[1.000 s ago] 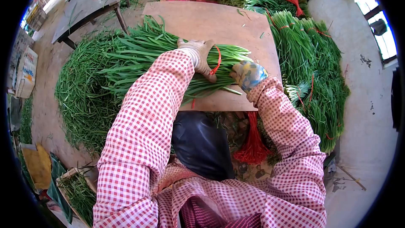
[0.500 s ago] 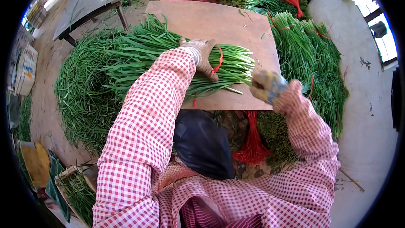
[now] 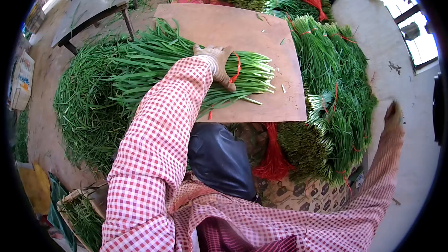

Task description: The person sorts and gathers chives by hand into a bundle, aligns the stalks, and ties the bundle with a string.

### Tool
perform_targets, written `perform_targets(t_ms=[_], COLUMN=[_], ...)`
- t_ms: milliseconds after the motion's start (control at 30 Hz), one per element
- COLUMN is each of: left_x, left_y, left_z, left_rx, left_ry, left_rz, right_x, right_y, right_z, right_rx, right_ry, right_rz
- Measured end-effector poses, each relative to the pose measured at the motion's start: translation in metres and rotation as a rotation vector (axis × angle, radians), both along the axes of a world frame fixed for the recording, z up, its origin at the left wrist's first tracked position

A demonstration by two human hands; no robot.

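Observation:
My left hand (image 3: 218, 64), in a tan glove, lies over a bundle of long green leafy stalks (image 3: 163, 60), its fingers wrapped round it just left of a red tie (image 3: 238, 67). The pale cut ends of the bundle point right on the brown board (image 3: 233, 18); a few small cut bits lie beside them. Far out to the right, over the grey floor, is my right hand (image 3: 393, 114), smeared by motion; its fingers and anything in them cannot be made out.
Tied green bundles (image 3: 322, 60) are stacked right of the board. A heap of loose greens (image 3: 88, 102) lies left. Red ties (image 3: 272, 158) hang below the board's front edge, by a dark-covered knee (image 3: 219, 154). A grey table (image 3: 98, 4) stands at the back left.
My right hand has left the cut ends and swung far right, off the board. My left hand still holds the bundle. The whole view has shifted slightly.

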State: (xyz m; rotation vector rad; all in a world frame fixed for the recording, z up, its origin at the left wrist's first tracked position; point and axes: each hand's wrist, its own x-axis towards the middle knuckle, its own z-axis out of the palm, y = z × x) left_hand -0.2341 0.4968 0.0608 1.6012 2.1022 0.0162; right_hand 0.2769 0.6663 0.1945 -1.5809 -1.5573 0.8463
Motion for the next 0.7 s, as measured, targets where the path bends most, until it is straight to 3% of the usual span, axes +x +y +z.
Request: perform_targets(t_ms=[167,233,300,367,400,467,533,567,633,700], left_x=[0.001,0.000,-0.001,-0.001,-0.002,-0.003,-0.006,-0.007,-0.005,-0.005], left_y=[-0.001,-0.001,0.000,0.001,0.001,0.003,0.004,0.005,0.004,0.004], left_z=[0.000,-0.001,-0.002,0.000,-0.001,-0.004,-0.004,-0.004,-0.004,-0.004], left_rx=[-0.013,-0.001,-0.005,-0.029,-0.047,-0.030,-0.016,-0.025,-0.037,-0.044], left_ry=[0.001,-0.006,-0.020,-0.023,-0.021,-0.024,-0.044,-0.056,-0.051,-0.055], left_rz=[0.020,0.015,0.012,0.002,0.001,-0.008,-0.011,-0.011,-0.001,0.000], right_x=[-0.199,-0.255,-0.293,-0.278,-0.284,-0.319,-0.327,-0.323,-0.312,-0.311], right_y=[0.002,-0.045,-0.132,-0.120,-0.127,-0.148,-0.144,-0.144,-0.147,-0.151], right_z=[-0.001,-0.023,-0.050,-0.156,-0.178,-0.177,-0.195,-0.200,-0.202,-0.197], right_rx=[-0.404,-0.517,-0.192,-0.170,-0.049,-0.292,-0.243,-0.246,0.091,0.124], right_ry=[-0.078,-0.433,-0.971,-0.773,-0.690,-0.332,-0.346,-0.343,-0.378,-0.452], right_rz=[0.715,1.021,1.259,1.328,1.304,1.019,0.975,0.972,1.176,1.263])
